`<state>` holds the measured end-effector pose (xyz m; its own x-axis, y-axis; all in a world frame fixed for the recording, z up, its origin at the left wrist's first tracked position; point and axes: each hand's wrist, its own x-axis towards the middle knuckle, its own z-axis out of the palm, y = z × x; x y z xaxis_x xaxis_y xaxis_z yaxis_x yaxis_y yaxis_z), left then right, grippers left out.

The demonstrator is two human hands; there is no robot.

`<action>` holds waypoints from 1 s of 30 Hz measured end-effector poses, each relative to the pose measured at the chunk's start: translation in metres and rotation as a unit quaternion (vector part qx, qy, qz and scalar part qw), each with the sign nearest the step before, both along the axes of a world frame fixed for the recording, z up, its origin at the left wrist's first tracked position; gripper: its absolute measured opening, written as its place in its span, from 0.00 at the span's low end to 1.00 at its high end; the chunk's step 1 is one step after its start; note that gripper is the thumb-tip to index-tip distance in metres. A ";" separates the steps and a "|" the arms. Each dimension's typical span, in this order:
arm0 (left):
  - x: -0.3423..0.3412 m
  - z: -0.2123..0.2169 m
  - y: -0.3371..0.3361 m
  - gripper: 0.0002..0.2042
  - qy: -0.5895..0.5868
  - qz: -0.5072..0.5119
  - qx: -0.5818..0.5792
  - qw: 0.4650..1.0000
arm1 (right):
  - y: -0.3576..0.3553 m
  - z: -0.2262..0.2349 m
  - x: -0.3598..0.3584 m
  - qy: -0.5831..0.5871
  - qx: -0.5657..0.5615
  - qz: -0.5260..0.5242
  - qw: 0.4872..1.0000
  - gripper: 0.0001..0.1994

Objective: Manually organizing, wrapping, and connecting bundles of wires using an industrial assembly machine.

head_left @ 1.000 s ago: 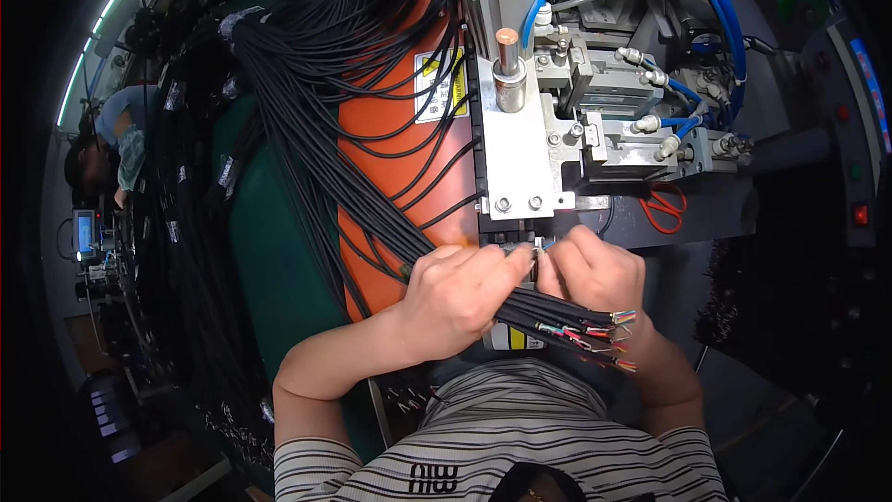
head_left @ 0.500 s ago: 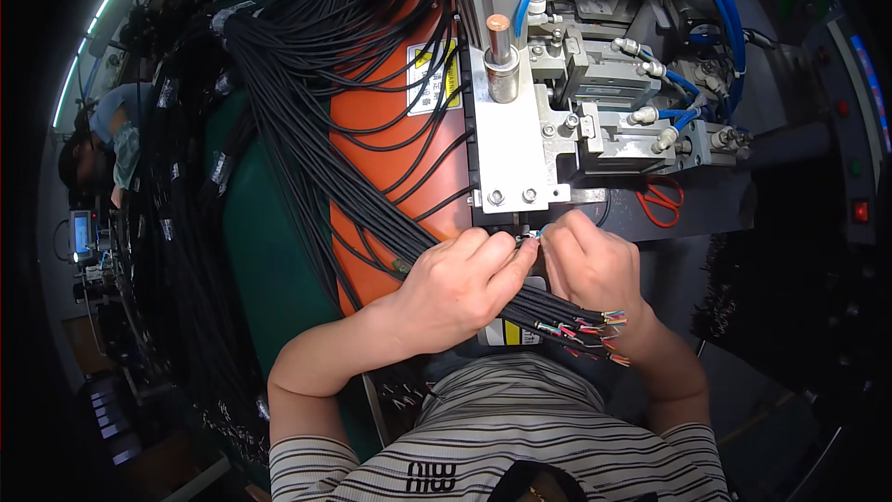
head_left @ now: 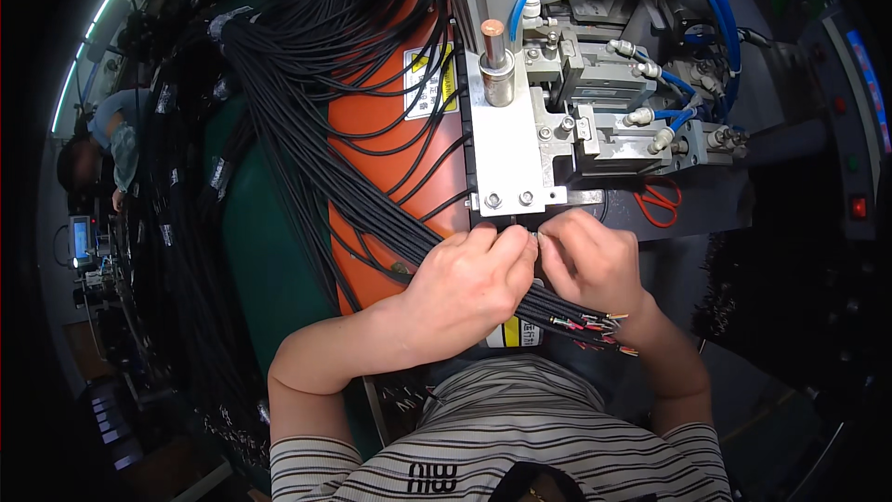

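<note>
Below the machine's white plate (head_left: 506, 153), both hands meet fingertip to fingertip. Left hand (head_left: 469, 284) and right hand (head_left: 590, 265) have fingers pinched on a thin wire end (head_left: 534, 237) just under the plate's edge. Black cables (head_left: 372, 195) run beneath the hands, stripped tips (head_left: 599, 325) fanned by the right wrist.

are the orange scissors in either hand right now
No, the orange scissors lie on the machine base beside the right hand, while both it and the left hand pinch wires.
</note>
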<state>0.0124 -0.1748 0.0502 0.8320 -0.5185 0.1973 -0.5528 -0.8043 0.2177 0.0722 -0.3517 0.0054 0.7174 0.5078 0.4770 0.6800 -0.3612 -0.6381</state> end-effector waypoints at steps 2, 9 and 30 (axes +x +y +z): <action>0.003 0.004 0.003 0.18 0.032 0.013 -0.022 0.999 | -0.002 0.006 0.007 0.083 -0.046 0.024 0.995 0.02; -0.014 -0.012 0.038 0.25 0.035 0.084 -0.164 0.982 | -0.008 -0.005 0.006 0.237 0.033 0.024 0.971 0.02; -0.061 -0.016 0.067 0.14 -0.062 0.103 -0.004 0.993 | 0.003 0.018 -0.025 0.195 0.137 0.063 0.969 0.04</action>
<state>-0.0482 -0.1079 0.0346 0.8894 -0.3379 0.3079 -0.3997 -0.9017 0.1647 0.0471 -0.3490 0.0239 0.8111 0.4948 0.3120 0.3957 -0.0711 -0.9156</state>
